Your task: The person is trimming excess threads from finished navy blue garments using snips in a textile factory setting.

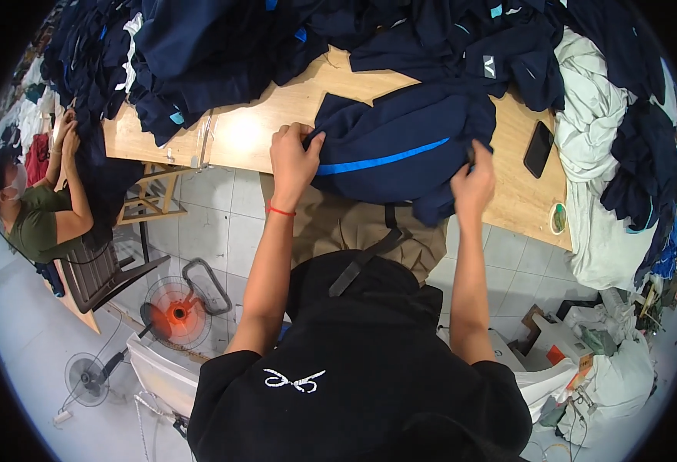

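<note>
A navy garment (pixel 400 131) with a bright blue stripe lies bunched at the front of the wooden table, its near part hanging over the edge. My left hand (pixel 295 158) pinches its left edge between thumb and fingers; a red band circles that wrist. At the garment's right side is my right hand (pixel 474 181), fingers curled and slightly blurred. Something small and dark shows between its thumb and fingers, too unclear to name. Whether this hand also grips the cloth cannot be made out.
More navy garments (pixel 200 46) are heaped along the back of the wooden table (pixel 238 127). On the right lie a phone (pixel 538 149) and pale cloth (pixel 596 115). A co-worker (pixel 46 204) sits at left near a chair (pixel 100 269) and an orange fan (pixel 178 313).
</note>
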Demonstrator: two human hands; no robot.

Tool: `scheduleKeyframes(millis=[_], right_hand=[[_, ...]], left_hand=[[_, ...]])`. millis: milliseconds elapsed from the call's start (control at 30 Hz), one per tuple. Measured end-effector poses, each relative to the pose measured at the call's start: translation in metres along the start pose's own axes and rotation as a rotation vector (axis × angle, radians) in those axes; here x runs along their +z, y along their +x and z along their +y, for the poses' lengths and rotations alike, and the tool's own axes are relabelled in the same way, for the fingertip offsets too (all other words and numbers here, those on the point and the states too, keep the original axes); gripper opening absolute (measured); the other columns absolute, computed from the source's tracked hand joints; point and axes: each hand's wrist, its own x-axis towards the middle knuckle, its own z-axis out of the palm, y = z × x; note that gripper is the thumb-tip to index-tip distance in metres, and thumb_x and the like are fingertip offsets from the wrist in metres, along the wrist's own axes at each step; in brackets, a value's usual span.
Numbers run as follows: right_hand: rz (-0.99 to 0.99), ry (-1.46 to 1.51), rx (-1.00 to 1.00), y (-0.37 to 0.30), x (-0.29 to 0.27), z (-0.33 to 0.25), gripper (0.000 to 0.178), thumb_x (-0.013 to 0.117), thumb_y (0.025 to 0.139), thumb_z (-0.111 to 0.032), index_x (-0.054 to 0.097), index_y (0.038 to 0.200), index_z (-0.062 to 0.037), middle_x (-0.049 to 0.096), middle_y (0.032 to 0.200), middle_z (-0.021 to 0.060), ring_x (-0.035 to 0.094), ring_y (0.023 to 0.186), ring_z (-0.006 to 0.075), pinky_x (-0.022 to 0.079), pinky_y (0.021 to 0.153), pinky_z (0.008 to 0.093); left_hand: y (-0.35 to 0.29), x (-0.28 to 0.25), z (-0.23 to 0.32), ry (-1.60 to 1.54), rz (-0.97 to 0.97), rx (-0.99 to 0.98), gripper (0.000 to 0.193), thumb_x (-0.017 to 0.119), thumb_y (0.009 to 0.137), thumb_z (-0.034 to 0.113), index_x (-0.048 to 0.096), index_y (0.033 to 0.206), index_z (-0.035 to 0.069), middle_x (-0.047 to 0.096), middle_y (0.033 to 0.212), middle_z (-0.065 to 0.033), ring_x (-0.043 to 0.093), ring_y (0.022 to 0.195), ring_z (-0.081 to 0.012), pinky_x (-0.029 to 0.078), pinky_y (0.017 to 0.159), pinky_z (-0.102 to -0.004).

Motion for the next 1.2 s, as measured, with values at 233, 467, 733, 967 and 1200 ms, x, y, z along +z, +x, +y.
scheduleKeyframes(millis=[233, 467, 733, 967, 1200], right_hand=[[0.178, 0.295, 0.224, 0.021, -0.054, -0.029, 0.022, 0.075, 0.096, -0.006, 0.076, 0.117, 0.0015, 0.078, 0.103, 0.0105, 0.068, 0.085, 0.019, 0.055, 0.082, 0.0322], [-0.369, 0.922, 0.151, -0.036, -0.061, -0.135, 0.019, 0.085, 0.089, -0.001, 0.078, 0.107, -0.0005, 0.076, 0.092, 0.003, 0.067, 0.083, 0.0072, 0.05, 0.071, 0.0223], [-0.338, 0.838, 0.163, -0.032, -0.083, -0.154, 0.041, 0.096, 0.077, -0.006, 0.075, 0.112, 0.0003, 0.071, 0.094, 0.0038, 0.066, 0.085, 0.0105, 0.053, 0.075, 0.0256], [-0.129, 0.721, -0.105, -0.034, -0.076, -0.148, 0.04, 0.092, 0.078, -0.002, 0.073, 0.114, 0.0001, 0.072, 0.098, 0.0093, 0.07, 0.087, 0.0205, 0.056, 0.08, 0.0307], [-0.399, 1.323, 0.703, -0.021, -0.094, -0.109, 0.009, 0.075, 0.1, -0.008, 0.074, 0.106, -0.0015, 0.061, 0.081, -0.0068, 0.045, 0.064, -0.0023, 0.029, 0.048, 0.0213]], left_hand=[[-0.039, -0.028, 0.041, -1.115, -0.166, -0.52, 0.021, 0.07, 0.109, 0.026, 0.063, 0.109, 0.007, 0.069, 0.092, -0.0003, 0.062, 0.075, -0.0082, 0.05, 0.068, -0.0246], [-0.058, -0.041, 0.073, -1.627, -0.158, -0.574, 0.023, 0.055, 0.115, 0.029, 0.053, 0.13, 0.012, 0.071, 0.11, -0.0048, 0.069, 0.1, -0.0129, 0.058, 0.085, -0.0275], [-0.065, -0.047, 0.112, -1.775, -0.36, -0.19, 0.057, 0.038, 0.115, 0.054, 0.037, 0.153, 0.012, 0.053, 0.145, -0.0127, 0.053, 0.136, -0.0219, 0.06, 0.097, -0.0391], [-0.08, -0.027, 0.121, -1.763, -0.432, -0.023, 0.066, 0.057, 0.11, 0.045, 0.034, 0.159, 0.006, 0.044, 0.16, -0.0116, 0.044, 0.147, -0.0223, 0.057, 0.106, -0.0433], [-0.048, 0.005, 0.055, -0.128, 0.069, 0.081, 0.06, 0.078, 0.094, 0.012, 0.055, 0.147, -0.004, 0.062, 0.121, -0.0232, 0.059, 0.11, -0.0396, 0.05, 0.098, -0.0455]])
